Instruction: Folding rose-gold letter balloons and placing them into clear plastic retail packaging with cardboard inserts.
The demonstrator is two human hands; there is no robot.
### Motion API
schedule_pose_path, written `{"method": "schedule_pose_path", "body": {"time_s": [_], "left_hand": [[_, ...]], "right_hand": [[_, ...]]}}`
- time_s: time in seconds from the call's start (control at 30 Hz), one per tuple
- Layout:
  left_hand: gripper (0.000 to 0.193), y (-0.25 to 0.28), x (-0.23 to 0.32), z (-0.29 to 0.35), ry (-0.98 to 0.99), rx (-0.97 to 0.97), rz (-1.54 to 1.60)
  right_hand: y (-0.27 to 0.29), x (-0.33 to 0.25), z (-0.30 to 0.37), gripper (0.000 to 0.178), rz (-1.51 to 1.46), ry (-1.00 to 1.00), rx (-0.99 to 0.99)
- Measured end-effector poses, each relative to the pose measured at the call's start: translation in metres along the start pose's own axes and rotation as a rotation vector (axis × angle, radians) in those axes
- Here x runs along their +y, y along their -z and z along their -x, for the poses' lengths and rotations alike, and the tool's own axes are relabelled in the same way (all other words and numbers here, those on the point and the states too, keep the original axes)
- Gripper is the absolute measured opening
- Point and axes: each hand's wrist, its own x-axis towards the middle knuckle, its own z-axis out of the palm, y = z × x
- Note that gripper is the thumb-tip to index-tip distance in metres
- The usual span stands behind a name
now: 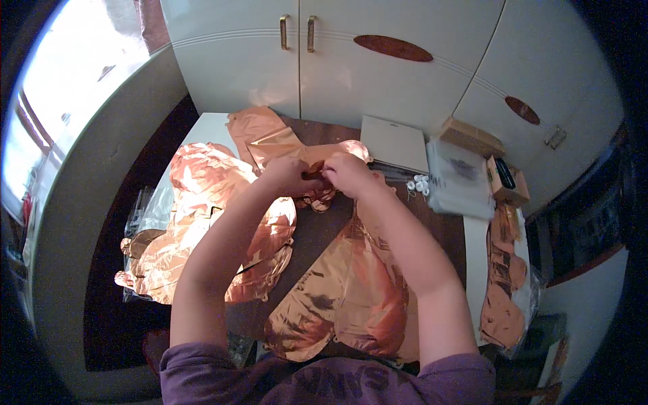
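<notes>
Fingers (331, 169) of 2 hands (286, 175) pinch copper-coloured foil (316, 165).

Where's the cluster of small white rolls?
Head view, right of centre: the white rolls lie between the right hand and the clear plastic packaging.

Pale cabinet doors (229, 74) with brass-coloured handles (311, 34) span the frame's top. A bright window (77, 57) glares at upper left; a cardboard box (472, 138) lies at upper right.
</notes>
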Motion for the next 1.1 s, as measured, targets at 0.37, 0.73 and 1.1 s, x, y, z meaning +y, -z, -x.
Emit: {"method": "schedule_pose_path", "body": {"time_s": [0.37,0.73,1.1], "left_hand": [[0.044,-0.026,-0.031,-0.029,0.168,0.165,0.378],[0.037,0.08,0.034,-0.02,0.255,0.183,-0.228],[0.036,-0.006,-0.043,-0.03,-0.321,0.051,-0.367]], "right_hand": [[-0.029,-0.022,0.034,0.011,0.49,0.104,0.278],[0.009,-0.022,0.032,0.053,0.285,-0.015,0.531],[-0.017,-0.036,0.034,0.009,0.369,0.398,0.371]]}}
